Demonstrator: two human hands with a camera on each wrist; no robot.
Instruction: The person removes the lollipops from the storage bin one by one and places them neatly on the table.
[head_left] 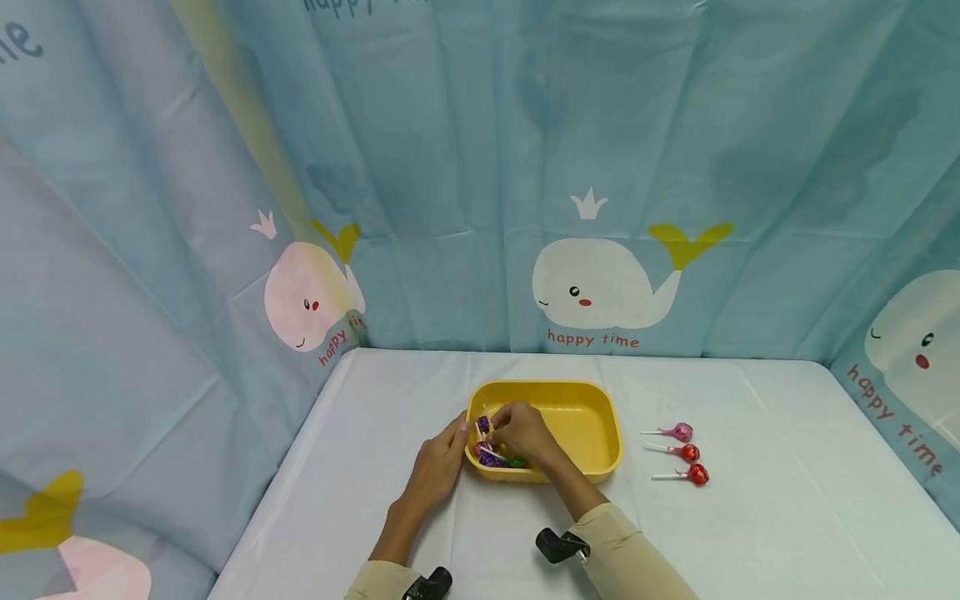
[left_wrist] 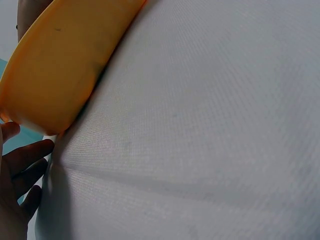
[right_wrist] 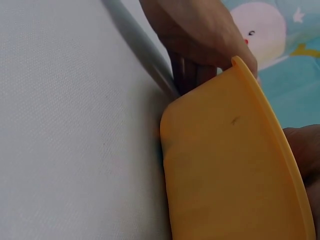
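A yellow plastic tray [head_left: 577, 387] stands on the white-covered table, with several lollipops in its left end. Among them are a purple-wrapped lollipop [head_left: 483, 423] by the left wall and a green-wrapped one [head_left: 516, 462] near the front. My right hand [head_left: 523, 432] reaches over the tray's front rim, fingers bent down and fingertips right beside the purple lollipop; I cannot tell whether they pinch it. Against the tray's left end rests my left hand [head_left: 438, 463], its fingers extended along the outer wall and thumb by the rim. Both wrist views show mainly the tray's outer wall [right_wrist: 220, 150].
To the right of the tray, three lollipops lie in a column, sticks pointing left: a pink one [head_left: 682, 432], a red one [head_left: 689, 452] and another red one [head_left: 697, 474]. A blue curtain [head_left: 465, 292] with whale prints hangs behind the table's far edge.
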